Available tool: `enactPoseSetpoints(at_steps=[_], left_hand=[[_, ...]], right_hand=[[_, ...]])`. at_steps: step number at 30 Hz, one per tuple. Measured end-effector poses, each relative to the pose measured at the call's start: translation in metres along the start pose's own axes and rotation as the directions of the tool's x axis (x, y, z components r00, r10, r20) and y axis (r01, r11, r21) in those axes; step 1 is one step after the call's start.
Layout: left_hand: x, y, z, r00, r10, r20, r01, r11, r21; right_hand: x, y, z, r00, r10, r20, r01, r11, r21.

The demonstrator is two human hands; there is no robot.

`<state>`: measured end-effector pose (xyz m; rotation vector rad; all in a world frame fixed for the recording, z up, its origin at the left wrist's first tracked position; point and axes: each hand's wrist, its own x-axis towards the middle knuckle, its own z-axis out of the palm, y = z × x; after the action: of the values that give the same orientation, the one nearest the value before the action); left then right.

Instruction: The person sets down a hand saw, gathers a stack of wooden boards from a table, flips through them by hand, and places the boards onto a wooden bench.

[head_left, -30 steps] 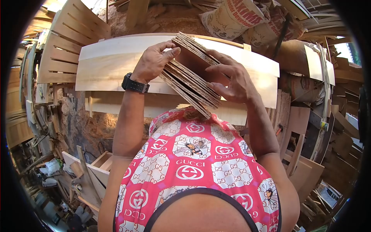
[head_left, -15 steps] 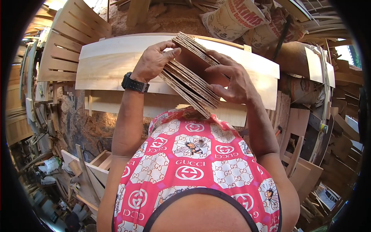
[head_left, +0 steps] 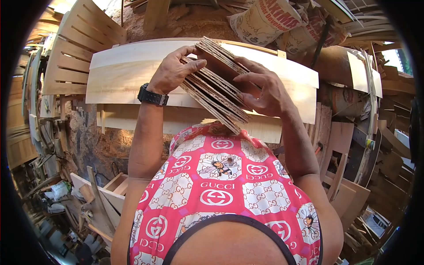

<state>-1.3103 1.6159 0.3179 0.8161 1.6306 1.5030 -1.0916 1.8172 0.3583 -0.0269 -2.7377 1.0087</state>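
Note:
A stack of thin brown plywood sheets (head_left: 216, 95) with rough pale edges stands tilted between my hands, close to my shirt front. The stack is parted in the middle, so a far bundle and a near bundle lean apart with a dark gap between them. My left hand (head_left: 176, 70), with a black watch on its wrist, grips the stack's left end, thumb over the edges. At the right end, my right hand (head_left: 265, 90) has its fingers curled on the far bundle and its thumb by the near one.
Under the stack lies a wide pale wooden board (head_left: 128, 79) across the bench. A slatted wooden panel (head_left: 81, 48) stands at the left, and printed sacks (head_left: 265, 22) sit at the back right. Scrap wood (head_left: 388, 132) is piled at the right; sawdust covers the floor.
The near bundle has split further, with wider gaps among its sheets. My left thumb and right fingers have shifted slightly on the edges.

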Motion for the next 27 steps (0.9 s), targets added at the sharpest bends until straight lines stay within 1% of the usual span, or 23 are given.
enactPoseSetpoints(at_steps=[1,3,4,7,10,12,16,19,21,25,27], left_hand=[[-0.001,0.002,0.0,1.0,0.001,-0.001,-0.001,1.0,-0.001],[-0.001,0.004,0.0,0.996,-0.084,0.018,0.084,0.996,-0.042],[-0.001,0.002,-0.001,0.996,-0.084,0.018,0.085,0.995,-0.043],[0.0,-0.001,-0.002,0.998,-0.068,0.01,0.069,0.997,-0.021],[-0.001,0.005,0.0,0.997,-0.072,0.014,0.073,0.997,-0.036],[-0.001,0.006,0.001,0.997,-0.077,0.013,0.077,0.997,-0.028],[0.0,0.001,0.0,0.998,-0.057,0.021,0.058,0.997,-0.055],[0.0,0.001,0.0,0.998,-0.058,0.008,0.058,0.998,-0.03],[-0.001,0.001,0.001,1.0,-0.022,-0.009,0.022,1.0,-0.007],[-0.001,0.0,0.001,1.0,-0.021,-0.018,0.021,1.0,0.003],[-0.002,0.001,0.001,0.999,0.024,-0.044,-0.021,0.998,0.065]], right_hand=[[0.0,0.0,0.001,1.0,-0.001,0.001,0.001,1.0,-0.001],[0.0,0.0,0.003,0.999,0.021,-0.037,-0.019,0.998,0.06],[0.001,-0.002,0.004,0.999,0.022,-0.036,-0.02,0.998,0.059],[0.002,-0.002,0.004,0.998,0.014,-0.054,-0.012,0.999,0.039],[0.0,0.006,0.006,1.0,-0.012,-0.023,0.013,0.999,0.05],[-0.001,0.01,0.007,0.999,-0.037,-0.006,0.037,0.999,0.012],[0.0,-0.002,-0.003,0.999,-0.033,0.017,0.033,0.999,0.017],[0.001,-0.005,-0.004,0.999,-0.021,0.032,0.021,1.0,-0.007],[0.001,-0.006,-0.004,0.999,-0.031,0.028,0.032,0.999,-0.036],[0.001,-0.003,0.0,1.0,-0.019,0.005,0.019,1.0,0.0],[0.002,-0.004,0.001,1.0,0.01,-0.018,-0.01,1.0,0.026]])
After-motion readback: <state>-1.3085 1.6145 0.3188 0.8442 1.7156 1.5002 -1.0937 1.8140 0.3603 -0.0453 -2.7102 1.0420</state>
